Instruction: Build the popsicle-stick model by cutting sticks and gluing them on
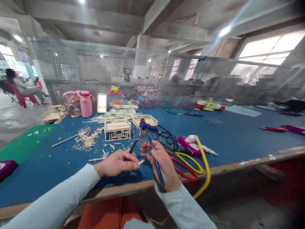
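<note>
My left hand [120,163] pinches a short piece of pale wooden stick [141,162] between thumb and fingers, low over the blue table mat. My right hand [168,167] grips blue-handled pliers [158,170], their jaws open and pointing away from me. One handle lies along the right palm; the other spreads left behind my left fingers. Just beyond the hands stands a small wooden lattice box [118,131] built of sticks. Left of it lies a loose heap of cut sticks and crumbs [89,140]. A blue glue gun [149,126] rests beyond the plier jaws.
Red-and-yellow-handled scissors [190,167] and a purple tool with white parts [190,147] lie to the right, beside a yellow cable [206,162]. Behind are a flat stick frame [152,120], bundled sticks [121,111] and a pink bottle [85,105]. A perforated screen [107,60] borders the back.
</note>
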